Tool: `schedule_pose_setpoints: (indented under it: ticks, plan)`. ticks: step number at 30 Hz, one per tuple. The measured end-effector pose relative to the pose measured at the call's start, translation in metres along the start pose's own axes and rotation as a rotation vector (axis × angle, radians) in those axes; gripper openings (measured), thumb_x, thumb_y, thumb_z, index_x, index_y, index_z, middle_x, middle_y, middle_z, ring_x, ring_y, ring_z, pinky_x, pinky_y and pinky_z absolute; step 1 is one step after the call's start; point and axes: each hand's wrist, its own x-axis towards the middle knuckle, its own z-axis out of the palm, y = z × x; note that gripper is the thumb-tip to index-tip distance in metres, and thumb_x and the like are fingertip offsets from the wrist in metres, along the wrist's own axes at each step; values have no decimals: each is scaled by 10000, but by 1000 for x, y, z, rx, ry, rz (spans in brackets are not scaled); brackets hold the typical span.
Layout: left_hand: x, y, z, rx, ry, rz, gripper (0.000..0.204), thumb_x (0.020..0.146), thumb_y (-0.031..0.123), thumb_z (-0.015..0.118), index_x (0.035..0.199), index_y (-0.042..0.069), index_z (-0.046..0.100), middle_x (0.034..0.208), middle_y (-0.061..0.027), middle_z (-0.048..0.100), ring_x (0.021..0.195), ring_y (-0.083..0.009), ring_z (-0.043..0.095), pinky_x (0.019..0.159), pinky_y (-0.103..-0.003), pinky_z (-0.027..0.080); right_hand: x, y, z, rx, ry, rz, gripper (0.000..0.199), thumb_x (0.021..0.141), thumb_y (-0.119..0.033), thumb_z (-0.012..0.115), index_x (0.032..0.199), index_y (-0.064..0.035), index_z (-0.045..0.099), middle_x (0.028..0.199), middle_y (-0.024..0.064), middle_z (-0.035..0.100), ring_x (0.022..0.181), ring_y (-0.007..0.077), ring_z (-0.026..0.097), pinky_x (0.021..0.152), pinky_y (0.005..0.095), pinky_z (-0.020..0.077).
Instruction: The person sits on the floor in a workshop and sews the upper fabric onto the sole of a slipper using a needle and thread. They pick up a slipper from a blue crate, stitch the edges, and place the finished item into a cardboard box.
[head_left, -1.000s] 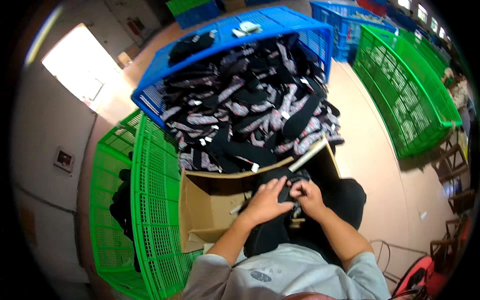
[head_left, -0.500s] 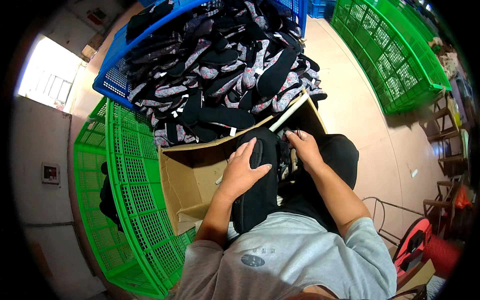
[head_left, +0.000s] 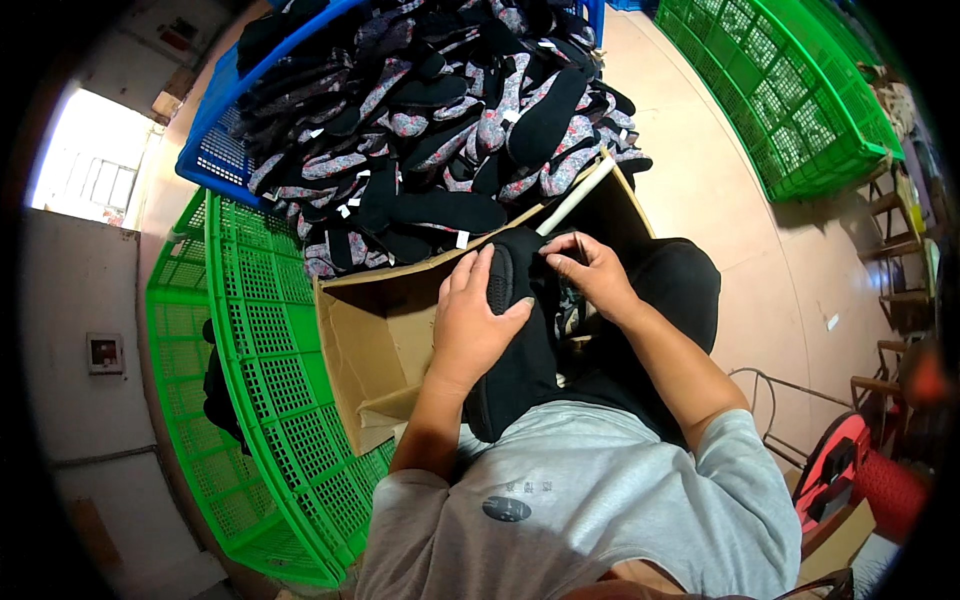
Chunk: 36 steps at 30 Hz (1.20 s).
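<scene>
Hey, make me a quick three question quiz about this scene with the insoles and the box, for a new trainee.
1. True or false: the left hand rests on a black insole lying on the person's lap.
2. Where is the big pile of insoles? A) blue crate B) cardboard box C) floor
3. Fill in: the open cardboard box stands beside a ___ plastic crate.

Key: 1 true; 2 A, the blue crate; 3 green.

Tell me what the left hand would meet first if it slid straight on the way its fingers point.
Probably the cardboard box rim just past the left hand, then the heaped shoe insoles; depth is unclear.
</scene>
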Motion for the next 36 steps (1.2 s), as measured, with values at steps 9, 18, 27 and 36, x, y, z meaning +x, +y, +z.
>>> schedule_pose_setpoints:
  ticks: [9,18,27,36]
  plan:
    - [-1,9,25,202,-58,-15,779,719,326,779,1383,41,487,1375,-206,490,1238,-390,465,1046,-440,399,-8,-1,5,-411,-47,-165,66,873,-16,681,932,-42,691,964,80,686,988,178,632,841,294,482]
    - [2,7,29,231,-137,-43,783,737,321,732,1415,47,452,1412,-223,456,1269,-401,444,1063,-442,389,-7,11,7,-579,-19,-324,160,794,-170,768,936,-126,709,936,51,711,858,279,616,752,372,503]
    - [1,9,37,315,-146,-65,779,736,331,734,1415,66,459,1428,-208,440,1281,-387,429,1064,-450,382,-13,15,20,-768,104,-265,198,793,-163,761,956,-82,682,840,98,676,810,296,599,727,387,500]
    - [0,7,35,297,-126,-46,786,746,358,759,1412,68,459,1422,-207,445,1265,-392,441,1053,-449,394,6,19,-3,2,366,264,127,934,-177,652,871,-95,578,756,-44,514,661,52,459,595,212,367]
